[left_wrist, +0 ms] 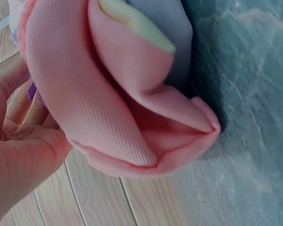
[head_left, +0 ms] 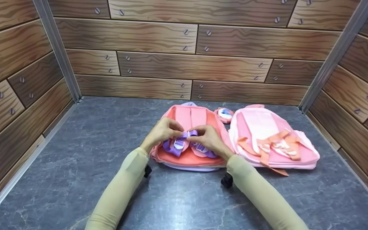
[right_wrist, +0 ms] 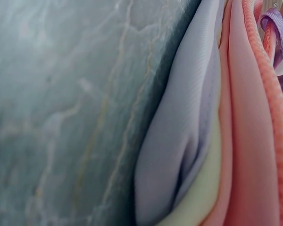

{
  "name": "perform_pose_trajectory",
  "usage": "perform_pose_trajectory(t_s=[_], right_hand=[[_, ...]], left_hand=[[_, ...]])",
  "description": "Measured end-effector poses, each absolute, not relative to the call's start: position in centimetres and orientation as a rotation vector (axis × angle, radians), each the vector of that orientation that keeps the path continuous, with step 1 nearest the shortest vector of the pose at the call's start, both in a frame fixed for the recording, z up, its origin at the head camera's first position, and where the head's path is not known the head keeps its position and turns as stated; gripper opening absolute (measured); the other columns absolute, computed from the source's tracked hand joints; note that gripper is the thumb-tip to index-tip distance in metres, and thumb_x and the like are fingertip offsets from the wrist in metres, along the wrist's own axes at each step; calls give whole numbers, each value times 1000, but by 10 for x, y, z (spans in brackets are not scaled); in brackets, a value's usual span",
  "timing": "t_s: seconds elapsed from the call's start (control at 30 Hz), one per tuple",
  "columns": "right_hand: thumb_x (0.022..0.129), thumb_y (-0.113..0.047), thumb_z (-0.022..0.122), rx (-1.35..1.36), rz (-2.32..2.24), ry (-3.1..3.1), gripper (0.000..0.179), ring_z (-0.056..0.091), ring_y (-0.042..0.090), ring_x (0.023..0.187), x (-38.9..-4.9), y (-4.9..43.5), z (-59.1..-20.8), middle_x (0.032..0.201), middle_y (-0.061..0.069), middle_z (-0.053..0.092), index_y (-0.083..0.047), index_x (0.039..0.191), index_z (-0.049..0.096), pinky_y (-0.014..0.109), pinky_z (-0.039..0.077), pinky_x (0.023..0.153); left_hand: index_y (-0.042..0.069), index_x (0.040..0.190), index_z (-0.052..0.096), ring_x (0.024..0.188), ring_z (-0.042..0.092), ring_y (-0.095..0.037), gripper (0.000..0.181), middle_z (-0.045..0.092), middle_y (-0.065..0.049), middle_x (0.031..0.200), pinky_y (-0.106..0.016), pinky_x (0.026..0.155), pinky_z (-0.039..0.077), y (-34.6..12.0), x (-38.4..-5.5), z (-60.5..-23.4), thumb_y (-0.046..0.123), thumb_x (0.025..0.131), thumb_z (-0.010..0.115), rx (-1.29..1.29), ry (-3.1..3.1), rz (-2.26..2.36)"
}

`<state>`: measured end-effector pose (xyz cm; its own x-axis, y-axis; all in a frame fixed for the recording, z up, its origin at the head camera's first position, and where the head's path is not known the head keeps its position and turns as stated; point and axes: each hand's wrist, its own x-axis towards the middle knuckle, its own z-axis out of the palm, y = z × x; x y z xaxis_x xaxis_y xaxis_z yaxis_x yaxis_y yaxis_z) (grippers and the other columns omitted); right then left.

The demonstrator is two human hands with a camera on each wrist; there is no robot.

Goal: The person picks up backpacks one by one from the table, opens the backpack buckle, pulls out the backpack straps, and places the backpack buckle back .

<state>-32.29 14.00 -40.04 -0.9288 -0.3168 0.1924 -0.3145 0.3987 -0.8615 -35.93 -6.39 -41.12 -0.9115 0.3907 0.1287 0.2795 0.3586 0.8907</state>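
Note:
A coral-pink backpack lies in front of me, its strap side up. Over its middle my left hand and right hand meet, each pinching part of a purple strap between thumb and fingers. Below the hands are a pale strap buckle and loose loops of purple webbing. The left wrist view shows the left hand beside the pink side pocket. In the right wrist view, the backpack's lavender and pink side fills the right part, with only a sliver of fingers at the edge.
A light pink backpack with orange straps lies right beside the coral one. Between their tops sits a small round charm with a blue and white face. Wood-patterned walls border the dark marbled table at the back and sides.

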Motion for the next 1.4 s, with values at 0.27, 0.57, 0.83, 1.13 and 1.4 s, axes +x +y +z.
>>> perform_pose_trajectory(t_s=[0.27, 0.57, 0.83, 1.13, 1.4], right_hand=[[80, -9, 79, -571, -1575, 2661, 30, 59, 3, 73, -342, 144, -421, 98, 19, 73, 3, 107, 72, 16, 48, 67], [77, -17, 83, -614, -1583, 2655, 30, 61, 4, 72, -352, 146, -433, 92, 9, 75, -5, 104, 75, 17, 49, 67], [76, -19, 84, -589, -1561, 2695, 28, 61, 5, 74, -350, 147, -432, 91, 5, 75, -9, 101, 77, 19, 49, 69], [77, -17, 83, -598, -1601, 2646, 30, 59, 3, 71, -350, 146, -432, 88, 6, 74, -4, 103, 75, 17, 48, 66], [77, -12, 82, -597, -1580, 2668, 30, 57, 3, 68, -353, 147, -434, 91, 12, 74, -1, 104, 74, 16, 46, 63]], left_hand=[[1, 96, 76, 61, 55, -8, 12, 70, -3, 79, -20, 54, 44, -66, -359, -411, 3, 85, 72, 592, 2496, 1604], [-1, 94, 75, 54, 53, -9, 11, 71, -4, 78, -20, 46, 43, -62, -359, -415, 2, 84, 73, 641, 2454, 1640], [-1, 93, 75, 63, 57, -9, 11, 71, -4, 80, -20, 56, 47, -65, -360, -414, 2, 83, 73, 611, 2468, 1627], [-2, 94, 75, 61, 56, -7, 12, 72, -5, 81, -19, 54, 45, -62, -358, -412, 1, 83, 72, 666, 2475, 1622], [-3, 94, 74, 53, 52, -6, 12, 70, -3, 77, -18, 48, 43, -61, -359, -415, 2, 84, 72, 665, 2445, 1631]])
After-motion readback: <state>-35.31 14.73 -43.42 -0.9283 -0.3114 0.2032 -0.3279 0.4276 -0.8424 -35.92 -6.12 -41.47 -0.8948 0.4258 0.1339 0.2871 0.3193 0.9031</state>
